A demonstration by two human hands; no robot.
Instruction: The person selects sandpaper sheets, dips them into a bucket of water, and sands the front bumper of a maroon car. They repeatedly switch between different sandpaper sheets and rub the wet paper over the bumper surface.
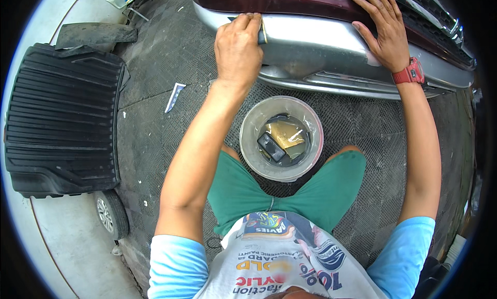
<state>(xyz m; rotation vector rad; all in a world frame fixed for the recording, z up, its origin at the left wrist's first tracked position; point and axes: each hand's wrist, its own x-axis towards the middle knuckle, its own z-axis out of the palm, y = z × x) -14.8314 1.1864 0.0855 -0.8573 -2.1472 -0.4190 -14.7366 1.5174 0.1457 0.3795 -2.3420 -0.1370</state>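
My left hand (238, 50) is closed, knuckles up, against the upper edge of a silver-grey car bumper (305, 42). A small dark piece with a tan edge, which looks like folded sandpaper (263, 33), sticks out beside its fingers. My right hand (385, 32) lies with fingers spread over the bumper and the maroon bodywork (290, 2) above it. A red watch (410, 72) is on that wrist. Between my knees stands a translucent bucket (247, 143) of murky water. In it are a black block (272, 146) and a tan sheet (284, 133).
A black ribbed mat or liner (64, 123) lies at the left, with a wheel (111, 213) at its near end and a dark curved panel (96, 34) beyond. A paper scrap (175, 98) lies on the textured dark floor (155, 143). A dark grille (435, 14) is at far right.
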